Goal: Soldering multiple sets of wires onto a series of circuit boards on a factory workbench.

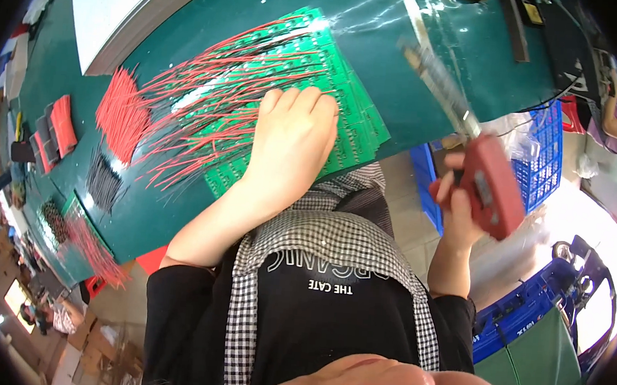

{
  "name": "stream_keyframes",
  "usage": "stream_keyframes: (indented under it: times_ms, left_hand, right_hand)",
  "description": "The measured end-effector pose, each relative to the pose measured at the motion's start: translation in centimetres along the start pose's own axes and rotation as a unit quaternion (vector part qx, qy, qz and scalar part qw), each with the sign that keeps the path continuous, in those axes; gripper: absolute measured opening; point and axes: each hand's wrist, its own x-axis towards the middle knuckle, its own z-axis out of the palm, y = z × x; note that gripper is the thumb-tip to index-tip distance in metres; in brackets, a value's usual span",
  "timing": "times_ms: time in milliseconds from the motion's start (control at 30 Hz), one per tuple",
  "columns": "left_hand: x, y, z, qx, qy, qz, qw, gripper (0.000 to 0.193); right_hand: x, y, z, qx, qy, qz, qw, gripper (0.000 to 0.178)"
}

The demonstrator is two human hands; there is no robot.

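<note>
Green circuit boards [360, 121] lie in a stack on the table, with rows of red and black wires [209, 78] fanning off them to the left. My left hand [295, 131] rests over the boards, its fingers closed in a pinch. A bit of red wire [329, 92] shows at its fingertips; the rest of the grip is hidden. To the right, past the table's edge, my right hand [459, 210] is wrapped round a red soldering gun [493, 185]. Its long metal front points up and away over the table, blurred by motion.
Bundles of red wires [123, 116] and black wires [103, 182] lie on the green table [153, 214] at left. A white box-like thing [132, 8] stands at the far left. Blue plastic crates [543, 159] stand beyond the right table edge. Another person [614, 117] is at the far right.
</note>
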Motion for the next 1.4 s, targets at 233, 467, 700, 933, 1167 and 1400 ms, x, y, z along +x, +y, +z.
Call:
stream_keyframes:
  times_ms: [233, 467, 700, 933, 1167, 1400]
  left_hand:
    - [0.1, -0.9, 0.5, -0.097, 0.013, -0.026, 0.995, 0.009]
    - [0.3, -0.8, 0.4, -0.111, -0.005, -0.045, 0.993, 0.009]
    - [0.3, -0.7, 0.2, -0.13, -0.011, -0.048, 0.99, 0.008]
    - [0.4, -0.8, 0.3, -0.13, -0.011, -0.044, 0.99, 0.008]
    - [0.3, -1.3, 0.2, -0.113, 0.001, -0.039, 0.993, 0.007]
    - [-0.1, -1.0, 0.7, -0.052, 0.01, -0.013, 0.999, 0.005]
  right_hand:
    - [-6.4, 0.8, 0.7, 0.049, -0.043, 0.133, 0.989, 0.065]
    - [-6.7, 0.6, 1.3, 0.075, -0.029, 0.174, 0.982, 0.046]
    - [-6.6, 0.6, 1.5, -0.014, -0.03, 0.185, 0.982, 0.057]
    - [-7.0, 0.8, 1.4, 0.002, -0.013, 0.183, 0.983, 0.057]
    - [-6.6, 1.1, 1.4, 0.034, -0.002, 0.138, 0.99, 0.056]
    - [-7.5, 1.4, 1.6, -0.007, 0.089, 0.057, 0.994, 0.055]
